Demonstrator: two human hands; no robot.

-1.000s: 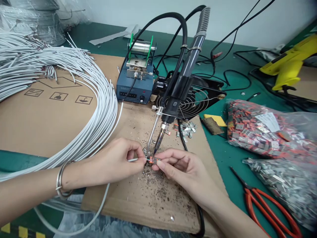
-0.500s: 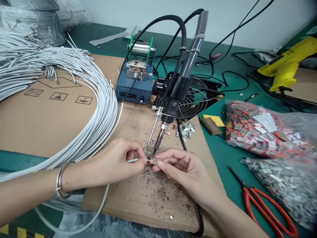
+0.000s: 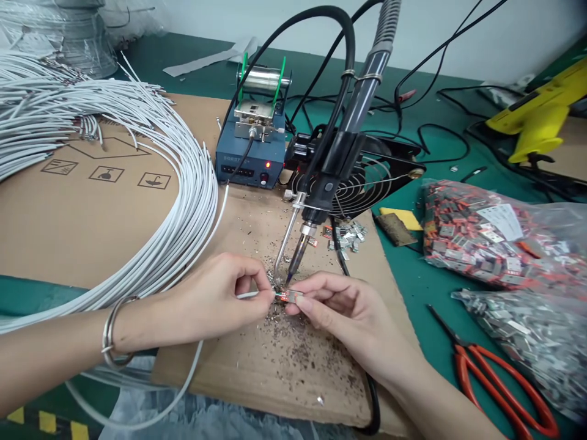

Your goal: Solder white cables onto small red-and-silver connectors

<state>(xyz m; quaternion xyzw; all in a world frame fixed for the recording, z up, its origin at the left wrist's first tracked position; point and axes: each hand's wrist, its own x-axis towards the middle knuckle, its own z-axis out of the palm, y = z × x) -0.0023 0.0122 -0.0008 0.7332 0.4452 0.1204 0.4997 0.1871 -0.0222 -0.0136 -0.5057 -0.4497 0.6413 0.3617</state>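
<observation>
My left hand (image 3: pixel 236 293) pinches a white cable (image 3: pixel 248 295) close to its stripped end, where thin coloured wires show. Between the thumb and fingers of my right hand (image 3: pixel 337 305) is a small USB connector (image 3: pixel 290 296) with a red board and metal shell. The wire ends meet the connector's red end, though I cannot make out whether they are joined. Just above it points the tip of a soldering iron (image 3: pixel 297 260), mounted on a stand. A thin bent metal tube (image 3: pixel 285 239) runs down beside the iron's tip.
A blue solder feeder (image 3: pixel 250 160) carries a solder spool (image 3: pixel 262 79). Behind the iron lies a black fan (image 3: pixel 362 186). Coiled white cables (image 3: pixel 192 201) fill the left. At right are bags of red connectors (image 3: pixel 477 244) and metal shells (image 3: pixel 518 330), plus red-handled cutters (image 3: pixel 495 379).
The feeder's red light is now lit. My hands keep their pinches on the cable and connector, almost still. The view has shifted slightly, and the iron's tip appears a little clearer of the connector.
</observation>
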